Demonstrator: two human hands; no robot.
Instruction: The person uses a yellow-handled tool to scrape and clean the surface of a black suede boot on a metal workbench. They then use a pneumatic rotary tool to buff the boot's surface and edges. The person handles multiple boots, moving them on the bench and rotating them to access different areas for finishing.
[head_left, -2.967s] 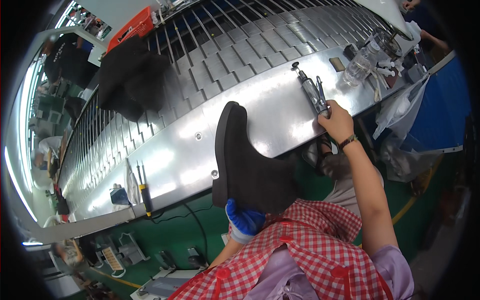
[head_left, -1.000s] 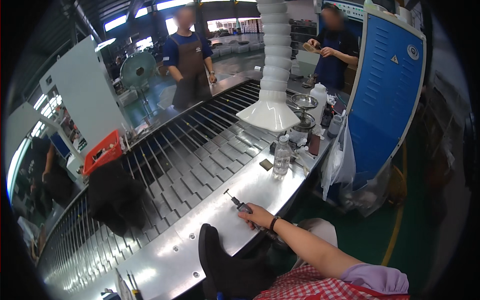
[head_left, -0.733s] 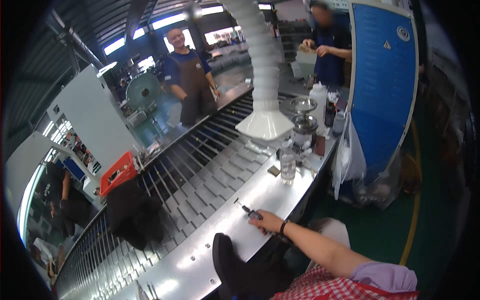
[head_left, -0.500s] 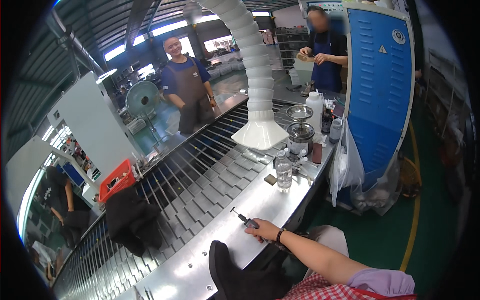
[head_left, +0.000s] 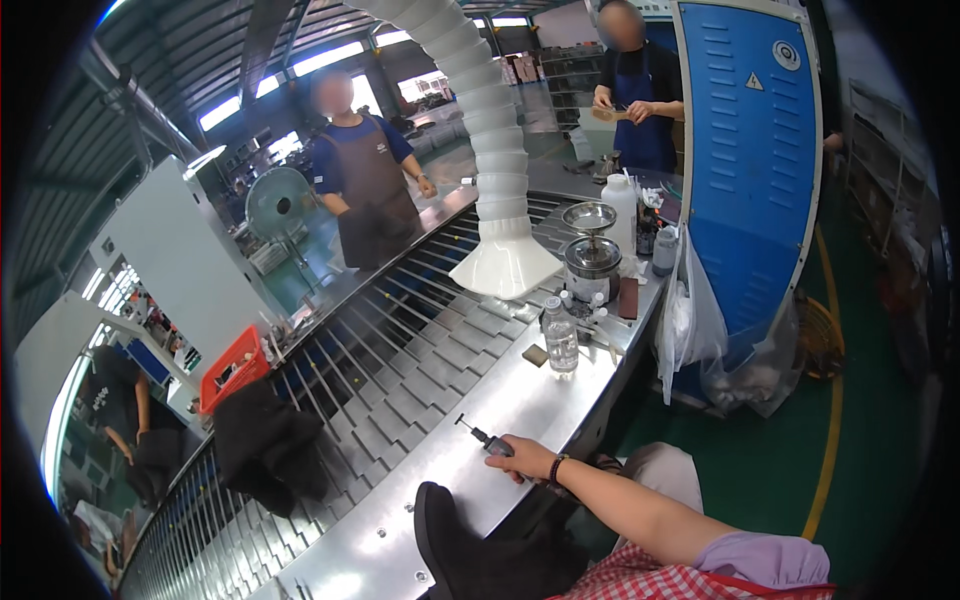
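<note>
My right hand (head_left: 521, 459) is closed around a rotary tool (head_left: 494, 445), a dark handpiece with a thin metal shaft ending in a small crosspiece. It rests over the edge of the metal bench (head_left: 400, 510), with the tip pointing away to the left. Just below it a black boot (head_left: 490, 555) lies on its side, sole to the left, across the bench edge toward my red checked apron (head_left: 640, 578). My left hand does not show.
A slatted conveyor (head_left: 400, 362) runs along the bench, carrying black boots (head_left: 262, 440). A white duct hood (head_left: 506, 268) hangs over it. A clear bottle (head_left: 561, 340) and metal pots (head_left: 592, 268) stand right, beside a blue cabinet (head_left: 750, 180). Two people stand across the conveyor.
The whole view has shifted slightly. The person in the brown apron has turned and lifted a forearm. My right hand keeps its hold on the rotary tool, and the boot stays beside it.
</note>
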